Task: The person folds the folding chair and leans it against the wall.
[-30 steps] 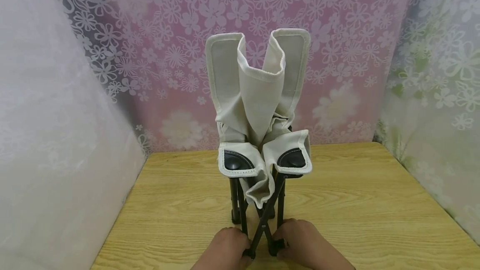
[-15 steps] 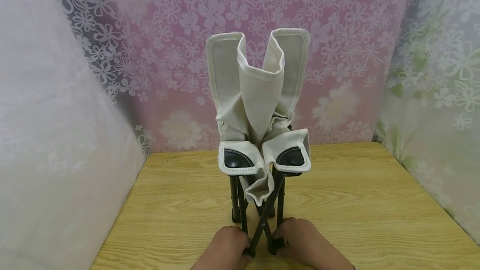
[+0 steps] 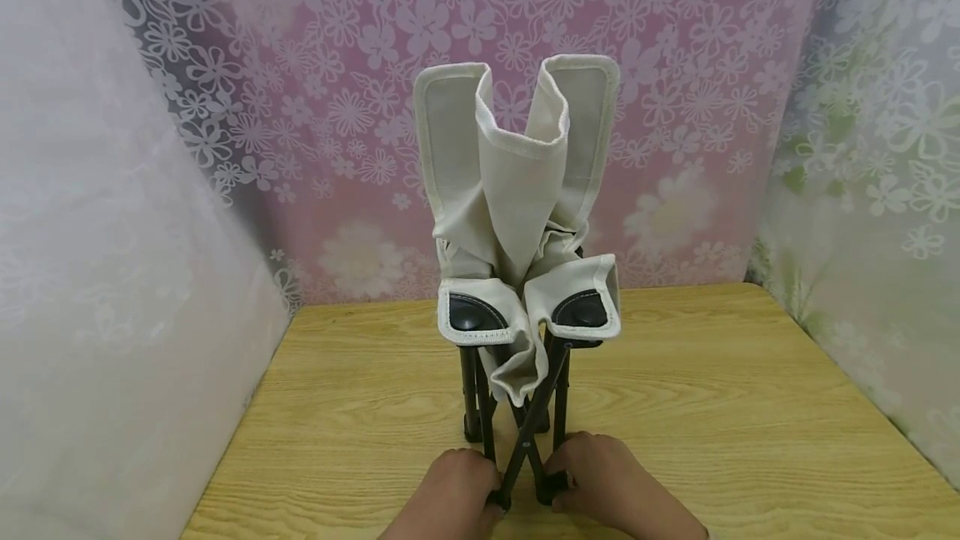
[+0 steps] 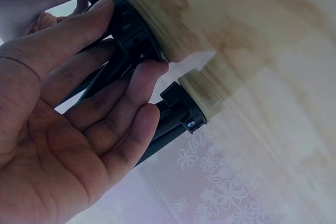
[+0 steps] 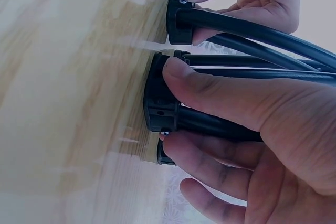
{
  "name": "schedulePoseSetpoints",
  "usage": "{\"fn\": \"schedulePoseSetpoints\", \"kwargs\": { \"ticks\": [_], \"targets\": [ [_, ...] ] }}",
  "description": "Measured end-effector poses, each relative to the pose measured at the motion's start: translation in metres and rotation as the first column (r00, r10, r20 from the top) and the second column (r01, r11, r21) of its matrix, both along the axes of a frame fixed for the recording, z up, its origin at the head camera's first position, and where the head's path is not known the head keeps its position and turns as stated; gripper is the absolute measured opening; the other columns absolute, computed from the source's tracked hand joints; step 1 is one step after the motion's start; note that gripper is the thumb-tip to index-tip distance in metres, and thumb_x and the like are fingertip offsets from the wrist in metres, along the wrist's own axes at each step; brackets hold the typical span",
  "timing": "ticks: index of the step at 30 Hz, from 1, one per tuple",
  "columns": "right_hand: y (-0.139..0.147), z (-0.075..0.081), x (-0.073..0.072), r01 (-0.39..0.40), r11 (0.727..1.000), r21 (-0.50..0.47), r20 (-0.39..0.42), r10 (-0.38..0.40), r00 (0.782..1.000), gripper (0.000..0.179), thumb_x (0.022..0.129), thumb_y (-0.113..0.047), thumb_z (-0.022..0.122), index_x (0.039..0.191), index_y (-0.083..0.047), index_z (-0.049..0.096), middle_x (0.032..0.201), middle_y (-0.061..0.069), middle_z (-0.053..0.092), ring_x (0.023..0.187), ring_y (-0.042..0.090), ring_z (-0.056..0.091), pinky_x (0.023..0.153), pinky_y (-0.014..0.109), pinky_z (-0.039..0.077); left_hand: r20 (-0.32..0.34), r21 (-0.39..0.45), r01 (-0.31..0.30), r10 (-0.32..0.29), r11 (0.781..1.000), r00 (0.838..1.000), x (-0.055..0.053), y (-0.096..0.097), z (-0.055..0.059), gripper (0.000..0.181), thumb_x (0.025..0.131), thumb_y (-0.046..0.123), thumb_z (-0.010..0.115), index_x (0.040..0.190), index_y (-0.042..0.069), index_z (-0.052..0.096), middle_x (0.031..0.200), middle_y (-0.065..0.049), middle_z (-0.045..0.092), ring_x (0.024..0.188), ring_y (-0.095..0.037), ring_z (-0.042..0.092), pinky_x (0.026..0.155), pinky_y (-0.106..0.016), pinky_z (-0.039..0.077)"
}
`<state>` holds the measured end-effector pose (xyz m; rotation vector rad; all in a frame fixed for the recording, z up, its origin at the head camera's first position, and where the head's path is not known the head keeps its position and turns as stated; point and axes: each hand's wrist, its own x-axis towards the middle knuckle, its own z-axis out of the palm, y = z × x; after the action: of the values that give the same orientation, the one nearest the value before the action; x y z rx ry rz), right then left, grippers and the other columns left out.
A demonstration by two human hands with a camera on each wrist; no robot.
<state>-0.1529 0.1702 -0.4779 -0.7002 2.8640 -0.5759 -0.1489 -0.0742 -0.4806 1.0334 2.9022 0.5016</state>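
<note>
A small folding chair (image 3: 522, 190) with cream canvas and thin black crossed legs stands upright on the table, partly folded. Its canvas bunches into a deep crease down the middle, and black patches cover the front seat corners. At the near left foot (image 3: 498, 500), my left hand (image 3: 452, 486) grips with thumb and fingers on either side of the black plastic cap. My right hand (image 3: 611, 477) holds the near right foot (image 3: 553, 486) likewise, its thumb laid on the cap (image 5: 160, 98) in the right wrist view. The far feet (image 3: 472, 426) rest on the wood.
The wood-grain table (image 3: 337, 407) has its back edge just behind the chair. A pink floral curtain (image 3: 345, 148) hangs at the back, with a whitish sheet (image 3: 135, 315) on the left and a pale floral one (image 3: 862, 232) on the right.
The chair and both hands have shifted slightly up the head view, away from me. The grip on the near feet stays the same.
</note>
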Motion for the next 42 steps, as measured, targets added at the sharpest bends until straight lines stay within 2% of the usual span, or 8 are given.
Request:
{"fn": "schedulePoseSetpoints", "kwargs": {
  "ticks": [11, 17, 29, 42],
  "targets": [
    [0.0002, -0.0011, -0.0026, 0.010, 1.000, -0.003, 0.007, -0.010, 1.000, 0.023, 0.070, -0.025, 0.097, 0.090, -0.026, 0.085, 0.086, -0.015, 0.074, 0.072, -0.002, 0.054, 0.062, 0.026, 0.048, 0.054, -0.029, -0.018, 0.019, 0.999, 0.998, -0.0030, 0.0027, 0.0011, 0.023, 0.078, 0.023, 0.094, 0.069, 0.021, 0.073, 0.066, 0.014, 0.060, 0.064, 0.000, 0.051, 0.066, -0.019, 0.046],
    [-0.0006, -0.0004, -0.0029, 0.014, 1.000, -0.009, 0.004, -0.014, 1.000, 0.023, 0.071, -0.024, 0.097, 0.090, -0.025, 0.085, 0.088, -0.013, 0.075, 0.071, -0.002, 0.055, 0.061, 0.026, 0.048, 0.056, -0.039, -0.019, 0.021, 0.999, 0.998, -0.0047, 0.0023, 0.0020, 0.022, 0.078, 0.022, 0.094, 0.071, 0.020, 0.073, 0.067, 0.014, 0.061, 0.065, 0.000, 0.052, 0.066, -0.020, 0.047],
    [-0.0013, -0.0006, -0.0028, 0.014, 1.000, -0.016, -0.001, -0.014, 1.000, 0.024, 0.070, -0.024, 0.098, 0.091, -0.024, 0.086, 0.089, -0.012, 0.076, 0.073, -0.001, 0.057, 0.062, 0.025, 0.049, 0.019, -0.046, 0.007, -0.006, 0.999, 1.000, -0.0070, 0.0015, 0.0023, 0.024, 0.077, 0.023, 0.094, 0.069, 0.021, 0.072, 0.065, 0.015, 0.060, 0.063, -0.001, 0.050, 0.064, -0.020, 0.046],
    [0.0005, 0.0005, -0.0043, 0.019, 1.000, -0.011, -0.011, -0.019, 1.000, 0.026, 0.071, -0.025, 0.098, 0.093, -0.023, 0.086, 0.090, -0.010, 0.077, 0.073, 0.001, 0.059, 0.061, 0.026, 0.050, -0.008, -0.025, 0.003, -0.003, 1.000, 1.000, -0.0091, 0.0031, 0.0013, 0.029, 0.075, 0.020, 0.093, 0.064, 0.021, 0.066, 0.062, 0.015, 0.056, 0.060, -0.001, 0.048, 0.061, -0.019, 0.043]
  ]
}}
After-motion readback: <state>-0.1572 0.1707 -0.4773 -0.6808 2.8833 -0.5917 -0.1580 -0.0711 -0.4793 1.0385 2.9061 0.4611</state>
